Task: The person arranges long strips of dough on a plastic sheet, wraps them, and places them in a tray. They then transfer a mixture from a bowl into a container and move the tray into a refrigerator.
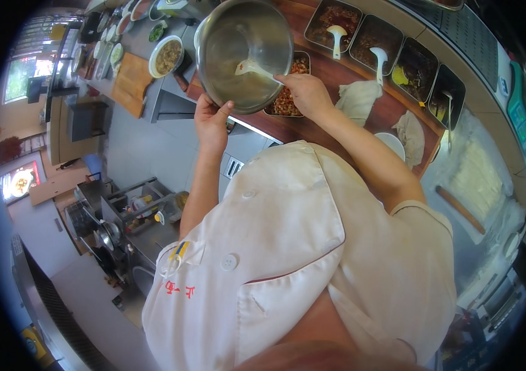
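Observation:
My left hand [212, 120] grips the lower left rim of a large stainless steel bowl [267, 28], the thumb on the rim. The bowl is tilted so that its inside faces me. My right hand [307, 95] holds the handle of a white serving spoon [249, 67], whose head is inside the bowl, with a few orange-red bits on it. Right behind the bowl, partly hidden by it and by my right hand, a metal tray of chopped reddish food [286, 102] stands on the reddish wooden counter [323, 125].
Metal containers of dark food [376, 41] line the counter's far side, two with white spoons. Cloths [359, 99] and a white bowl [390, 144] lie to the right, beyond them a rolling pin [460, 209]. At left are a bowl of food [167, 56] and a wooden board [132, 83].

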`<control>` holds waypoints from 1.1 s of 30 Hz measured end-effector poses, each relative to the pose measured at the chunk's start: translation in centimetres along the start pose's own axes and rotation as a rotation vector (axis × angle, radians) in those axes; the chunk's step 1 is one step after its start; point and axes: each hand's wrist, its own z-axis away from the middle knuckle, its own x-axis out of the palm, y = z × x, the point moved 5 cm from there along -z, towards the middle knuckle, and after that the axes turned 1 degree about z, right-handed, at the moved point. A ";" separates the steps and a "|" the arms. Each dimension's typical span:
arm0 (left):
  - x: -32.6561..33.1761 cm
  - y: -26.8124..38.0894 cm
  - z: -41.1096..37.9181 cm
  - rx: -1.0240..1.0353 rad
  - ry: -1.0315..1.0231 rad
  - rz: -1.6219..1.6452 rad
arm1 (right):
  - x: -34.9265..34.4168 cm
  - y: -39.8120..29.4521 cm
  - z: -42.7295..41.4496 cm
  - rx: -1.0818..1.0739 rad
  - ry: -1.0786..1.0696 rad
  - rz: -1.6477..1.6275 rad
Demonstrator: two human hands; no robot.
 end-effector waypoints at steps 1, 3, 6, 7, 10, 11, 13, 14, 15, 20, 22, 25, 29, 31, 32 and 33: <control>0.1 0.1 -0.1 0.015 -0.015 -0.011 | 0.0 0.0 0.1 -0.011 -0.042 0.036; -0.2 0.1 -0.3 0.036 -0.019 -0.027 | -0.2 0.2 0.7 -0.032 -0.138 0.114; -1.2 -0.1 -0.8 0.052 0.001 -0.044 | -1.6 0.8 2.2 -0.071 -0.238 0.190; -1.5 -0.1 -1.1 0.063 0.001 -0.045 | -2.4 0.9 2.6 -0.103 -0.238 0.204; -2.2 -0.2 -1.4 0.080 0.000 -0.066 | -5.0 1.6 3.7 -0.182 -0.231 0.260; -2.4 -0.2 -1.5 0.086 0.000 -0.081 | -5.9 1.9 4.1 -0.197 -0.226 0.287; -2.9 0.1 -1.6 0.107 0.023 -0.105 | -6.9 2.1 4.7 -0.189 -0.170 0.292; -3.0 0.2 -1.7 0.119 0.035 -0.120 | -7.3 2.2 4.9 -0.167 -0.120 0.270; -3.2 0.3 -1.6 0.125 0.051 -0.106 | -7.6 2.3 5.2 -0.146 -0.071 0.246; -4.9 0.7 -1.2 0.146 0.123 -0.062 | -4.9 2.7 7.7 0.048 -0.174 0.150; -6.0 0.8 -0.8 0.141 0.146 -0.069 | -3.6 3.0 8.4 0.098 -0.166 0.128; -7.5 0.8 -0.4 0.130 0.169 -0.069 | -1.7 4.5 8.3 0.154 -0.193 0.174; -8.8 0.5 0.3 0.121 0.240 -0.021 | 0.0 6.4 6.6 0.149 -0.107 0.240; -9.1 0.5 0.5 0.122 0.253 -0.007 | 0.3 7.1 6.0 0.175 -0.083 0.269; -9.3 0.6 0.6 0.128 0.255 -0.001 | 0.3 7.0 5.9 0.135 -0.057 0.259; -9.5 0.7 0.8 0.124 0.260 0.009 | 0.3 7.0 5.9 0.124 -0.057 0.255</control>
